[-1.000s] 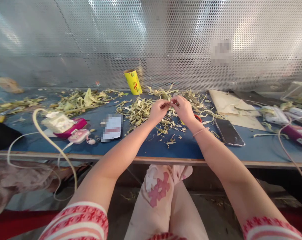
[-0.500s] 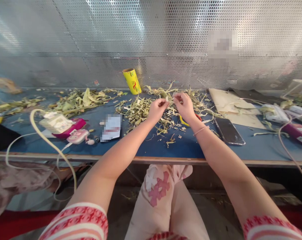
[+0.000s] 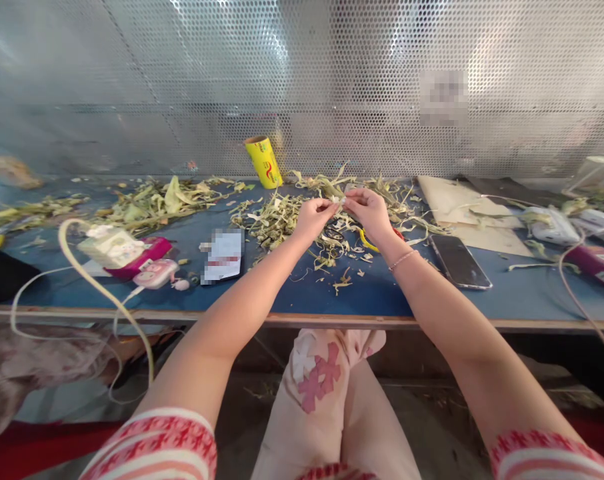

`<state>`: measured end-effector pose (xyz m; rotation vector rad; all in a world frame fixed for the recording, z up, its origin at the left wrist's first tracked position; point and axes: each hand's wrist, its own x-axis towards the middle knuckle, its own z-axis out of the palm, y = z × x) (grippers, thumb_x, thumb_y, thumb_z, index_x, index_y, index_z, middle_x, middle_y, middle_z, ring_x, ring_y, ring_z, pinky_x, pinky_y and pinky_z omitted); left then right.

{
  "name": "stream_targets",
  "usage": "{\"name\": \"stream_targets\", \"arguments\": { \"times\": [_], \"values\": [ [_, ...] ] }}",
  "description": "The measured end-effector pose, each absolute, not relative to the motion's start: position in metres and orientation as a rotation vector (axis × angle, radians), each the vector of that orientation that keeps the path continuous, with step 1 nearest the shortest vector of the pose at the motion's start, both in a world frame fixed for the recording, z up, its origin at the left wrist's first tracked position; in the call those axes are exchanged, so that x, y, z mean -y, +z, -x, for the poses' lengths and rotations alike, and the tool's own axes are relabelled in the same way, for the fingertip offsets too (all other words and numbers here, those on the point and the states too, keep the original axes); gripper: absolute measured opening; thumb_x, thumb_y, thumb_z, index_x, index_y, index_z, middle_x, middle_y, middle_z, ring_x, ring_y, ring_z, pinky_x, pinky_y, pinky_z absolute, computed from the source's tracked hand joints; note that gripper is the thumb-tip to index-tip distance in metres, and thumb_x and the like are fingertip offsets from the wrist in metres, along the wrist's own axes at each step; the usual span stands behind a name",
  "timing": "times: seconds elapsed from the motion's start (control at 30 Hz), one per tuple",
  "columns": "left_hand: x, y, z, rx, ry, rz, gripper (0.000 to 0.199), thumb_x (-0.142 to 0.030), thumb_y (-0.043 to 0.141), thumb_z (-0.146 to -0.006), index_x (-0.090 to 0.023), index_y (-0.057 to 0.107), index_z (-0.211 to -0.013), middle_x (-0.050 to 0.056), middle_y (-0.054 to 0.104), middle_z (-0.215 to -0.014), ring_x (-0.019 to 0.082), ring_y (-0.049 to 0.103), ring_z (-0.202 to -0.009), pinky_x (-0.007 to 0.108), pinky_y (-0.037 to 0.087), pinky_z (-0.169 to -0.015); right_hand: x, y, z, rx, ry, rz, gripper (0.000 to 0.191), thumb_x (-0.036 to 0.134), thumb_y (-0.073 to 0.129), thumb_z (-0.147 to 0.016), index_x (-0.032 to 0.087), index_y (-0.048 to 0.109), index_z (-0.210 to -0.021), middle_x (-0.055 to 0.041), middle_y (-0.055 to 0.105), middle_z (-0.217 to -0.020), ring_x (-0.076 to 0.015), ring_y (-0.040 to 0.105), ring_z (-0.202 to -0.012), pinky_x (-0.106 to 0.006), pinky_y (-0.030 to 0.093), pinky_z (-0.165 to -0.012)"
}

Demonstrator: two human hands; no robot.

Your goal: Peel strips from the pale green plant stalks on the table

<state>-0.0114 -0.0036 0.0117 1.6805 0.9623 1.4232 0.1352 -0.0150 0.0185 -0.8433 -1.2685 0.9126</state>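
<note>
Over a pile of pale green plant scraps (image 3: 277, 223) on the blue table, my left hand (image 3: 314, 219) and my right hand (image 3: 370, 212) meet with their fingertips close together. Each hand is closed in a pinch. A small whitish piece (image 3: 338, 200) shows between the fingertips, touched from both sides; what exactly it is cannot be made out. Beneath my right wrist, a yellow and red handle (image 3: 367, 241) is partly hidden.
A yellow roll (image 3: 265, 163) stands behind the pile. One phone (image 3: 223, 257) lies left, another phone (image 3: 459, 262) right. Magenta power blocks with cables sit at both sides. Leaves (image 3: 157, 203) lie back left, cardboard (image 3: 457, 207) back right. A perforated metal panel (image 3: 312, 87) rises behind.
My right hand has tilted slightly, its fingertips now lower and nearer my left hand's. The whitish piece between them shows more plainly. My left hand has barely moved.
</note>
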Motion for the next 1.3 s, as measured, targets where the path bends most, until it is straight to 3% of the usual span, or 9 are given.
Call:
{"name": "stream_targets", "arguments": {
  "times": [0.13,0.57,0.9,1.1,1.3],
  "values": [
    [0.002,0.012,0.013,-0.946,1.429,-1.647,0.021,-0.035,0.067,-0.070,-0.015,0.065,-0.065,0.000,0.060,-0.055,0.010,0.052,-0.056,0.025,0.040,-0.059,0.017,0.017,-0.134,1.333,0.888,0.781,0.023,0.031,0.075,-0.064,0.020,0.065,-0.081,0.0000,0.068,-0.076,-0.0129,0.065,-0.075,-0.032,0.053,-0.081],
    [-0.001,0.007,0.008,-0.794,1.405,-1.465,0.012,-0.026,0.065,-0.063,-0.015,0.066,-0.067,-0.002,0.061,-0.059,0.009,0.054,-0.057,0.025,0.045,-0.064,0.021,0.018,-0.132,1.263,1.088,0.684,0.037,0.032,0.084,-0.052,0.019,0.060,-0.077,0.0032,0.064,-0.074,-0.0080,0.060,-0.069,-0.024,0.052,-0.073],
    [0.005,0.010,0.013,-0.820,1.347,-1.712,0.011,-0.022,0.061,-0.065,-0.014,0.068,-0.069,-0.001,0.062,-0.057,0.010,0.054,-0.058,0.025,0.043,-0.063,0.023,0.025,-0.139,1.190,1.287,0.807,0.022,0.015,0.080,-0.059,0.017,0.065,-0.074,0.0016,0.066,-0.072,-0.0077,0.061,-0.067,-0.023,0.053,-0.073],
    [0.004,0.012,0.013,-0.786,1.337,-1.683,0.016,-0.028,0.065,-0.068,-0.014,0.069,-0.076,0.002,0.067,-0.065,0.011,0.059,-0.064,0.028,0.048,-0.070,0.025,0.028,-0.141,1.155,1.288,0.796,0.017,0.016,0.081,-0.058,0.016,0.067,-0.069,0.0019,0.065,-0.067,-0.0063,0.059,-0.064,-0.020,0.052,-0.069],
    [0.000,0.011,0.009,-0.736,1.384,-1.515,0.012,-0.024,0.069,-0.065,-0.014,0.067,-0.073,0.000,0.064,-0.061,0.009,0.057,-0.059,0.026,0.049,-0.068,0.028,0.030,-0.140,1.174,1.287,0.823,0.015,0.021,0.081,-0.062,0.018,0.067,-0.068,0.0024,0.065,-0.067,-0.0058,0.058,-0.062,-0.021,0.052,-0.069]
  ]
}}
